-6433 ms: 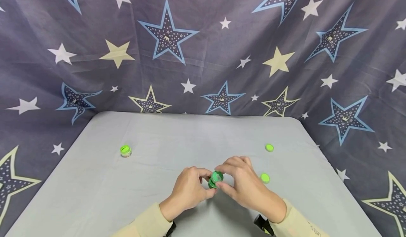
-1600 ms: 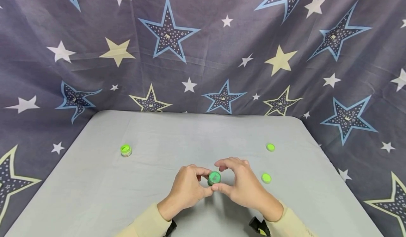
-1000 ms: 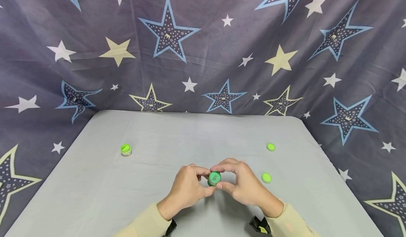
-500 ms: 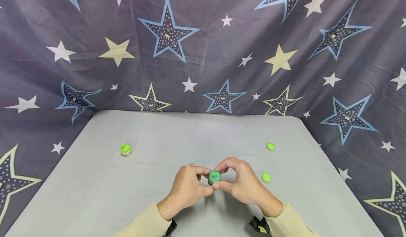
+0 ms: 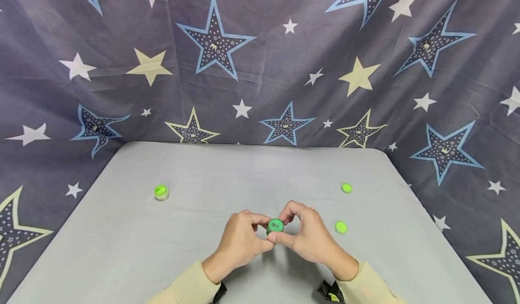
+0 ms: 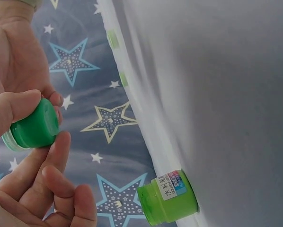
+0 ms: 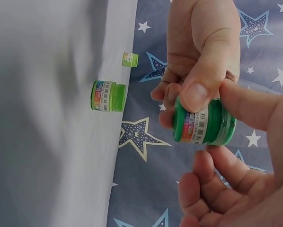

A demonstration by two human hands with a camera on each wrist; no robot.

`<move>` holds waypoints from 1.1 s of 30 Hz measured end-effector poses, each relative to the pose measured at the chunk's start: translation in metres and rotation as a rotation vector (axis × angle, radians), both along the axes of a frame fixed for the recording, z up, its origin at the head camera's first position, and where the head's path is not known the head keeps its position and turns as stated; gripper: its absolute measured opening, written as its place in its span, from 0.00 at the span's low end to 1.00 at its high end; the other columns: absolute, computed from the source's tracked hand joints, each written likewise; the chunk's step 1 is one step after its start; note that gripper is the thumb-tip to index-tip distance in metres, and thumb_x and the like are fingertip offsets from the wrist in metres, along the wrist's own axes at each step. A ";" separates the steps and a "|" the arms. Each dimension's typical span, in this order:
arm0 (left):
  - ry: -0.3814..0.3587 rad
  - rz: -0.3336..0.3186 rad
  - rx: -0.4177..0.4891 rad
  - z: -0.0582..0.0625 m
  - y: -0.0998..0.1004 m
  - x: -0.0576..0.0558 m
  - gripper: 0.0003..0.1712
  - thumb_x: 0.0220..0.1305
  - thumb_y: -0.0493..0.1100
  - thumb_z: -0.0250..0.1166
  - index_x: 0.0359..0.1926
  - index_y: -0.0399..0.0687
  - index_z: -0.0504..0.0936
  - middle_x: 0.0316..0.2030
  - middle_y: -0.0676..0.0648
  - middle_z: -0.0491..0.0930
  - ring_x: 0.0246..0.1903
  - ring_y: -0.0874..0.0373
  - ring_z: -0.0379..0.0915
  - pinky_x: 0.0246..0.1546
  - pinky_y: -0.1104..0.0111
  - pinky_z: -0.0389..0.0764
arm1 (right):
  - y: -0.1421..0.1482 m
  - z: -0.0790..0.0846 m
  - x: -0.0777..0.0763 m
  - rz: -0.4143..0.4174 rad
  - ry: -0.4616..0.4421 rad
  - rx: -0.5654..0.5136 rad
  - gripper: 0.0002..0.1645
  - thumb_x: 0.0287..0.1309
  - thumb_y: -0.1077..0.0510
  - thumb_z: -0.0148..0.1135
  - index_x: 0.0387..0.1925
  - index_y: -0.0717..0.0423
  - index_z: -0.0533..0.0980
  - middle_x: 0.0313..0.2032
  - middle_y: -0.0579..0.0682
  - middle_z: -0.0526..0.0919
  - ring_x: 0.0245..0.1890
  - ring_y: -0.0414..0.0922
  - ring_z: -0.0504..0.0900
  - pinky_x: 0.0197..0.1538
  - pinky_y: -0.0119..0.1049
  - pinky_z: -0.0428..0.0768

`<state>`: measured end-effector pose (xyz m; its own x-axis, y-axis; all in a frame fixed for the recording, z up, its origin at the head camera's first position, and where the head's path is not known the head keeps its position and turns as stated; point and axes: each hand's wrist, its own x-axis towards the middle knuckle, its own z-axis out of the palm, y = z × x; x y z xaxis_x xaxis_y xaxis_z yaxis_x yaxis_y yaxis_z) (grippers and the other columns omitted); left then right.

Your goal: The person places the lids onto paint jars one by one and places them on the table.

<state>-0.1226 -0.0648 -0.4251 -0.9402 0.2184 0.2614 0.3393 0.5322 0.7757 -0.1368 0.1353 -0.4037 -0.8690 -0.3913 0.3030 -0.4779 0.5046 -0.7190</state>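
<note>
My left hand (image 5: 241,240) grips the side of a small dark green paint jar (image 7: 193,126), printed label outward, just above the table. My right hand (image 5: 314,240) pinches the rim of its clear-edged lid (image 5: 276,225) between thumb and forefinger. The lid sits on top of the jar. In the left wrist view the jar (image 6: 39,125) lies between my left thumb and fingers. To the left stands a lime green gouache jar (image 5: 161,193). Two flat lime discs, one nearer (image 5: 341,227) and one farther (image 5: 346,188), rest to the right; they look like lids.
A grey cloth covers the table (image 5: 227,173). Behind and around it hangs a dark curtain (image 5: 260,69) with stars. In the right wrist view a nearer lime jar (image 7: 108,96) and a smaller-looking one (image 7: 130,59) stand near the table's edge.
Some seconds ago the lid was tilted over the jar in my right fingers; now it sits on top. My right fingertips have since left the rim, returned and shifted around it.
</note>
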 end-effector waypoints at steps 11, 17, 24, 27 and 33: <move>-0.010 -0.009 0.013 -0.001 -0.001 0.000 0.16 0.45 0.38 0.82 0.38 0.54 0.93 0.29 0.65 0.84 0.33 0.53 0.75 0.32 0.70 0.74 | -0.002 -0.002 0.001 -0.036 0.001 0.025 0.23 0.42 0.42 0.85 0.31 0.37 0.75 0.31 0.31 0.80 0.37 0.39 0.78 0.44 0.42 0.73; 0.003 -0.007 0.018 -0.002 0.000 -0.001 0.15 0.44 0.39 0.83 0.36 0.54 0.93 0.29 0.64 0.85 0.32 0.53 0.76 0.32 0.70 0.75 | 0.003 0.000 -0.001 0.029 0.047 -0.004 0.27 0.42 0.49 0.86 0.45 0.38 0.81 0.39 0.32 0.82 0.44 0.42 0.80 0.52 0.47 0.72; 0.002 -0.013 0.017 -0.002 -0.001 -0.002 0.13 0.46 0.41 0.83 0.36 0.56 0.92 0.30 0.64 0.85 0.34 0.53 0.77 0.34 0.70 0.76 | 0.007 0.001 -0.004 0.155 0.050 -0.068 0.30 0.46 0.62 0.83 0.52 0.44 0.83 0.46 0.39 0.85 0.47 0.48 0.81 0.55 0.46 0.79; 0.001 -0.014 0.019 -0.002 -0.001 -0.002 0.13 0.46 0.41 0.83 0.36 0.56 0.92 0.30 0.64 0.85 0.34 0.53 0.77 0.34 0.70 0.76 | 0.006 0.001 -0.004 0.166 0.052 -0.067 0.27 0.47 0.64 0.82 0.51 0.46 0.84 0.46 0.38 0.85 0.47 0.46 0.81 0.54 0.42 0.79; -0.007 -0.010 0.020 -0.002 -0.001 -0.002 0.14 0.45 0.41 0.83 0.37 0.53 0.92 0.30 0.62 0.85 0.34 0.53 0.77 0.32 0.70 0.76 | 0.006 0.001 -0.003 0.153 0.039 -0.061 0.22 0.48 0.64 0.81 0.47 0.46 0.86 0.44 0.35 0.85 0.46 0.42 0.81 0.53 0.45 0.78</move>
<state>-0.1247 -0.0656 -0.4271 -0.9397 0.2229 0.2594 0.3393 0.5131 0.7884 -0.1403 0.1411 -0.4025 -0.7881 -0.4977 0.3622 -0.5735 0.3801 -0.7256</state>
